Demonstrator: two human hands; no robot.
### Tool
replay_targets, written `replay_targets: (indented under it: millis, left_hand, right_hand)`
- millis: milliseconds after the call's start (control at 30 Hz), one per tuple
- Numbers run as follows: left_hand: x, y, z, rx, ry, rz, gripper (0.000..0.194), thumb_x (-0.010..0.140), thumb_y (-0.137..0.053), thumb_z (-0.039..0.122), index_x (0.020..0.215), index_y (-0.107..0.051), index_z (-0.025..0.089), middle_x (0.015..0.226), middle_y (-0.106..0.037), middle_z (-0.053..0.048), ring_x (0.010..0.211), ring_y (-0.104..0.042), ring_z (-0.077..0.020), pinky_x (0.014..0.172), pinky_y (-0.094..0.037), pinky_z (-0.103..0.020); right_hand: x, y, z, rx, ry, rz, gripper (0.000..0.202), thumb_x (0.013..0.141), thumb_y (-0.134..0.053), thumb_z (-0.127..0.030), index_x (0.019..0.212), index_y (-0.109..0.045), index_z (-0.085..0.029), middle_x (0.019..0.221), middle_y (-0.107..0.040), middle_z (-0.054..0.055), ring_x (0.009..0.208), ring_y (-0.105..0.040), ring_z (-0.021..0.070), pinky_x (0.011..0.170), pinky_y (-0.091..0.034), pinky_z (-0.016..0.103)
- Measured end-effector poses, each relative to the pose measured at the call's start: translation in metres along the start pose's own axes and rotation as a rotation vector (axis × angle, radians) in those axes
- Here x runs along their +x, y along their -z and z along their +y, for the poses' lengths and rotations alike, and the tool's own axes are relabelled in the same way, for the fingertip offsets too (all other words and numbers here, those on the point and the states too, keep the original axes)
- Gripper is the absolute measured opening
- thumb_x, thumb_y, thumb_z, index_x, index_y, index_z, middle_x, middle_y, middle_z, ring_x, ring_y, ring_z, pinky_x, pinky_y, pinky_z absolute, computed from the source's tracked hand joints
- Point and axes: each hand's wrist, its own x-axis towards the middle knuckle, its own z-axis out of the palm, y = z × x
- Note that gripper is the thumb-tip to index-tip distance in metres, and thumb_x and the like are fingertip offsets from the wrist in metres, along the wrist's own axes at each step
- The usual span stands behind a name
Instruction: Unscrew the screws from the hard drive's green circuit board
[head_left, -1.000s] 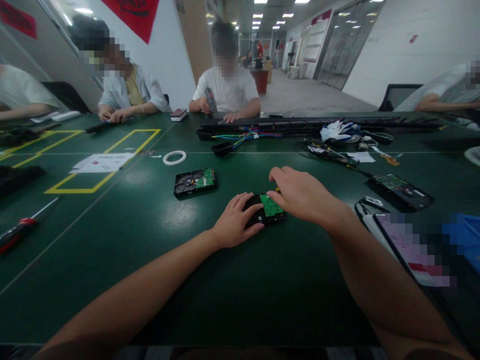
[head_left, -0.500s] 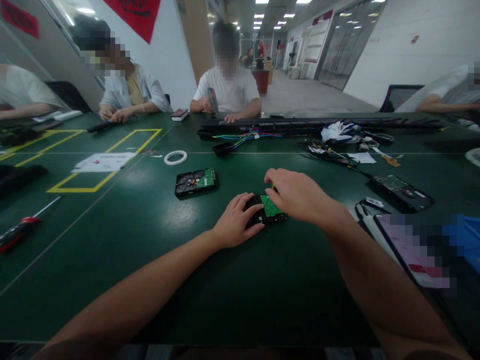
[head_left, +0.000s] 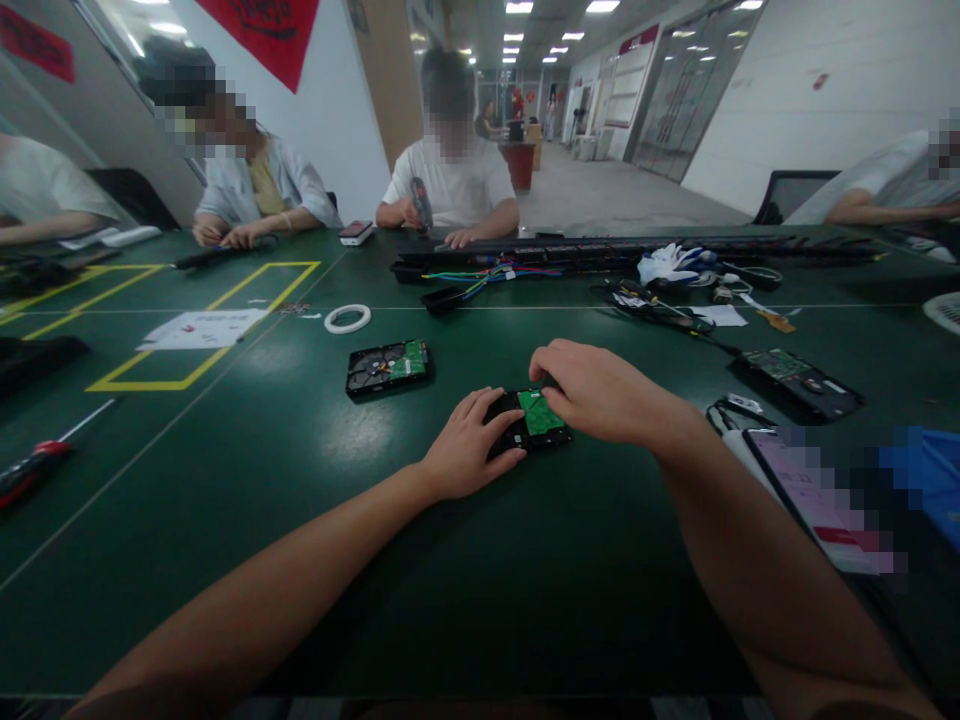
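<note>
A hard drive (head_left: 545, 412) with a green circuit board lies flat on the green table. My left hand (head_left: 471, 442) holds it from the left, thumb along the near edge and fingers over its black part. Above the board's far right corner my right hand (head_left: 589, 390) is closed, thumb and fingers curled in a pinch. Whatever sits in that pinch is hidden by the fingers. Further away and to the left rests a second hard drive (head_left: 388, 367), board side up, touched by neither hand.
A screwdriver (head_left: 45, 462) lies at far left. Behind the drives are a white ring (head_left: 347, 319), a paper sheet (head_left: 202, 329) and long black strips with wires (head_left: 480, 262). On the right are another drive (head_left: 799, 383), a tablet-like screen (head_left: 814, 490) and cables. Co-workers sit opposite.
The view has shifted slightly. Both hands stay on and over the same drive; a small yellow spot seen earlier by my right fingers no longer shows.
</note>
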Motion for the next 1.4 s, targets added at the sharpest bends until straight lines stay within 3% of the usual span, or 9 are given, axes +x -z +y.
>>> replay_targets:
  millis: [133, 300, 533, 700, 833, 967, 1067, 1200, 1400]
  left_hand:
    - [0.000, 0.000, 0.000, -0.003, 0.005, 0.003, 0.057, 0.100, -0.070, 0.050, 0.152, -0.056, 0.030, 0.167, -0.039, -0.013, 0.156, -0.036, -0.0404, 0.128, -0.035, -0.066]
    - [0.000, 0.000, -0.002, 0.007, 0.004, -0.016, 0.059, 0.101, -0.069, 0.052, 0.153, -0.056, 0.028, 0.167, -0.038, -0.014, 0.157, -0.035, -0.0410, 0.128, -0.035, -0.066]
    - [0.000, -0.002, -0.003, -0.005, 0.007, -0.002, 0.059, 0.100, -0.070, 0.051, 0.153, -0.056, 0.030, 0.168, -0.038, -0.013, 0.156, -0.036, -0.0406, 0.128, -0.036, -0.065]
    - [-0.001, -0.001, -0.001, 0.017, -0.002, -0.009, 0.058, 0.101, -0.069, 0.051, 0.152, -0.057, 0.028, 0.167, -0.038, -0.015, 0.156, -0.036, -0.0412, 0.127, -0.036, -0.065]
    - [0.000, 0.000, -0.001, 0.018, -0.004, 0.002, 0.057, 0.100, -0.069, 0.051, 0.151, -0.057, 0.027, 0.167, -0.039, -0.015, 0.156, -0.036, -0.0411, 0.128, -0.036, -0.065]
    - [0.000, 0.000, -0.001, 0.024, -0.004, -0.013, 0.058, 0.101, -0.068, 0.052, 0.152, -0.057, 0.026, 0.166, -0.038, -0.016, 0.156, -0.036, -0.0412, 0.128, -0.036, -0.064]
    - [0.000, 0.000, -0.001, 0.021, -0.002, -0.011, 0.057, 0.101, -0.069, 0.051, 0.152, -0.056, 0.027, 0.167, -0.038, -0.015, 0.156, -0.036, -0.0407, 0.127, -0.036, -0.065]
    - [0.000, 0.002, 0.000, 0.027, -0.006, -0.010, 0.056, 0.101, -0.068, 0.049, 0.151, -0.057, 0.026, 0.166, -0.039, -0.015, 0.156, -0.036, -0.0401, 0.128, -0.036, -0.064]
    - [0.000, 0.001, -0.001, 0.021, -0.008, -0.011, 0.057, 0.101, -0.068, 0.051, 0.151, -0.057, 0.026, 0.166, -0.038, -0.015, 0.156, -0.036, -0.0401, 0.128, -0.035, -0.064]
  right_hand:
    - [-0.002, 0.001, -0.008, -0.089, -0.102, 0.002, 0.025, 0.103, -0.052, -0.026, 0.121, -0.064, -0.015, 0.120, -0.073, 0.017, 0.102, -0.072, 0.0298, 0.082, -0.050, 0.037]
    - [0.002, 0.001, -0.012, -0.175, -0.294, -0.014, 0.042, 0.109, -0.044, -0.047, 0.121, -0.065, -0.013, 0.098, -0.078, 0.020, 0.089, -0.075, 0.0356, 0.071, -0.049, 0.040]
    - [0.005, -0.002, -0.002, -0.084, -0.138, 0.032, 0.017, 0.100, -0.060, -0.026, 0.111, -0.069, -0.017, 0.114, -0.077, 0.015, 0.098, -0.073, 0.0302, 0.077, -0.048, 0.038]
    - [0.003, -0.003, 0.003, -0.007, -0.011, 0.025, 0.025, 0.093, -0.053, -0.009, 0.113, -0.067, -0.015, 0.117, -0.074, 0.013, 0.104, -0.069, 0.0249, 0.088, -0.048, 0.035]
    - [0.001, -0.002, -0.007, -0.069, -0.066, 0.015, 0.025, 0.100, -0.055, -0.021, 0.122, -0.066, -0.015, 0.125, -0.072, 0.017, 0.107, -0.070, 0.0286, 0.083, -0.049, 0.036]
    - [0.000, 0.000, -0.013, -0.179, -0.273, -0.032, 0.035, 0.109, -0.045, -0.036, 0.121, -0.067, -0.013, 0.103, -0.077, 0.019, 0.089, -0.074, 0.0324, 0.070, -0.047, 0.038]
    - [0.002, -0.001, -0.010, -0.163, -0.242, -0.041, 0.028, 0.107, -0.050, -0.033, 0.116, -0.069, -0.014, 0.097, -0.079, 0.017, 0.088, -0.075, 0.0317, 0.069, -0.045, 0.037]
    - [0.004, -0.001, -0.007, -0.103, -0.171, -0.001, 0.017, 0.102, -0.058, -0.024, 0.113, -0.069, -0.015, 0.108, -0.078, 0.015, 0.094, -0.073, 0.0292, 0.071, -0.043, 0.036]
    - [0.003, -0.001, -0.001, -0.068, -0.065, 0.026, 0.017, 0.096, -0.058, -0.014, 0.110, -0.067, -0.017, 0.110, -0.076, 0.012, 0.100, -0.070, 0.0252, 0.079, -0.042, 0.034]
